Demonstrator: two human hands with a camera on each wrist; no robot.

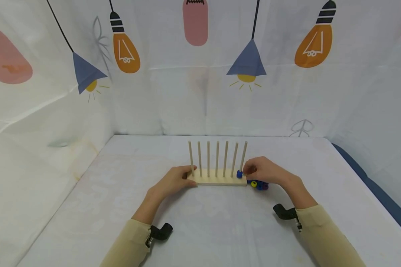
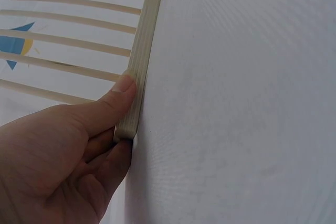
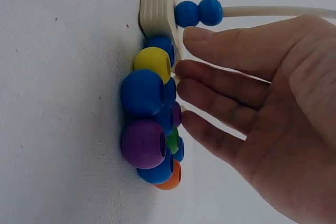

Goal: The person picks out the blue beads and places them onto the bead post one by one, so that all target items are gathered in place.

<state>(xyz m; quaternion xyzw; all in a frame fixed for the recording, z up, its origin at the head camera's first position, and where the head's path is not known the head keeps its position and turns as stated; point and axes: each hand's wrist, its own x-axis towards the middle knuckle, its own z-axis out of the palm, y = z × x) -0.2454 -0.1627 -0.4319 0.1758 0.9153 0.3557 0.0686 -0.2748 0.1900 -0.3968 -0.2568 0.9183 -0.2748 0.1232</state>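
Observation:
A pale wooden peg board with a row of several upright pegs stands on the table. My left hand grips its left end, the thumb along the board and the other fingers round the end. Two blue beads are stacked at the foot of the rightmost peg. Beside them is my right hand, fingers loosely bent and nothing visible between them. Its fingertips are close over a heap of loose beads, among them a yellow bead, a purple bead and an orange bead.
The heap lies right against the board's right end on a white-covered table. Behind the table hangs a white curtain printed with lamps and bulbs. A black wrist camera sits at the left sleeve, another black camera at the right.

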